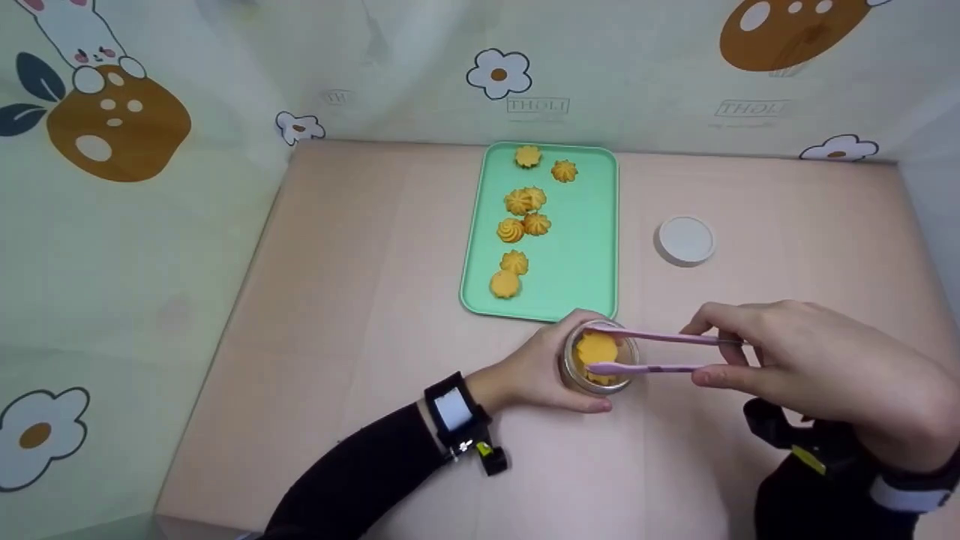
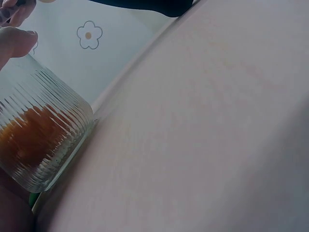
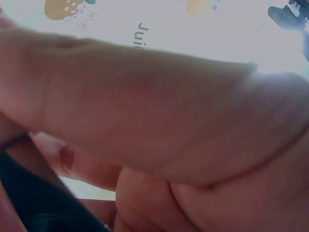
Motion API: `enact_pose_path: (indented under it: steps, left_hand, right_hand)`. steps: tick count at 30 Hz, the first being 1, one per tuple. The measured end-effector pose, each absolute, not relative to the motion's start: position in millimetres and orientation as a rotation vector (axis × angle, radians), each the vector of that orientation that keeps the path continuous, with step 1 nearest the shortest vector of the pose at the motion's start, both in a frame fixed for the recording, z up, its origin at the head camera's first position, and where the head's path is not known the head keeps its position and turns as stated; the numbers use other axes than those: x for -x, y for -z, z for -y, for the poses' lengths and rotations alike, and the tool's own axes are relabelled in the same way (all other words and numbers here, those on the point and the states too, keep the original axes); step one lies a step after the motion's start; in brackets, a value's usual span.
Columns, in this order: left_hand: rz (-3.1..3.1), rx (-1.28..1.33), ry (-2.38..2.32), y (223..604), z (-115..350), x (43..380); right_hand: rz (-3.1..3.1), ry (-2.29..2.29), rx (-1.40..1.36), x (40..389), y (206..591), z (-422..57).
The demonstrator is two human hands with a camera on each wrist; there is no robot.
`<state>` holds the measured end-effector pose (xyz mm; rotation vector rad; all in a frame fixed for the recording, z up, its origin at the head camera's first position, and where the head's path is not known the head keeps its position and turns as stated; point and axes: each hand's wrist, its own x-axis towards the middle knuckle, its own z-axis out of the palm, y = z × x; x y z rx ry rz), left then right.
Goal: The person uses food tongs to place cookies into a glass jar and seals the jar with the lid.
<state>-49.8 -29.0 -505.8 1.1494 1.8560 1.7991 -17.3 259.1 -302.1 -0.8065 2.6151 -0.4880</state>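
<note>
My left hand (image 1: 541, 369) grips a ribbed clear glass jar (image 2: 53, 92) from its left side, in front of the green tray. Orange-yellow cookies (image 2: 36, 133) lie at the jar's bottom in the left wrist view. My right hand (image 1: 817, 360) pinches pink tongs (image 1: 664, 337) between thumb and fingers. The tongs' tips are spread apart at the jar's mouth, above a flat-looking yellow cookie (image 1: 598, 348); whether they touch it I cannot tell. In the right wrist view my right hand's fingers (image 3: 145, 111) fill the picture and hide the jar.
Beyond the jar lies a green tray (image 1: 577, 262) with several piped cookies (image 1: 511, 229), mostly along its left half. A round white lid (image 1: 686, 240) rests on the pink tabletop (image 1: 360, 300) to the tray's right. A patterned curtain (image 1: 405, 82) stands behind the table.
</note>
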Motion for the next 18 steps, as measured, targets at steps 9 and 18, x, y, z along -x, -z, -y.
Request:
enact_pose_path:
  steps: [9, 18]
  left_hand:
    - [-1.824, -1.141, -1.800, 491.3, 29.7, 47.1]
    - [-1.813, -1.187, -1.826, 492.8, 28.7, 48.0]
  right_hand:
    - [-2.678, 0.480, 0.800, 14.3, 302.7, -259.6]
    - [-2.708, 0.483, 0.816, 12.2, 301.5, -262.4]
